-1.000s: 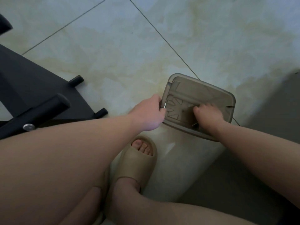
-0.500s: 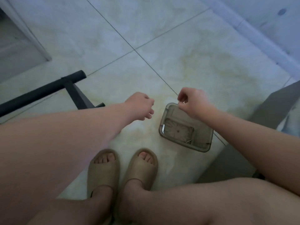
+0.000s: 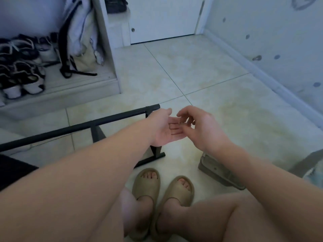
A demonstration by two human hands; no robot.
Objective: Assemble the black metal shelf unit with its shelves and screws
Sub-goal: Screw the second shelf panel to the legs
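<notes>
Left hand (image 3: 164, 130) flat and palm-up, right hand (image 3: 201, 126) curled over it pinching a small screw (image 3: 179, 120), black frame (image 3: 87, 126) just beside, plastic box (image 3: 215, 169) under the right wrist

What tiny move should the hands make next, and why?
Probably the right hand should drop the small thin piece it pinches, seemingly a screw, into the left hand. That hand lies palm up and open just under the right fingertips. The black frame lies on the floor to the left, and the plastic box sits below the right wrist.
</notes>
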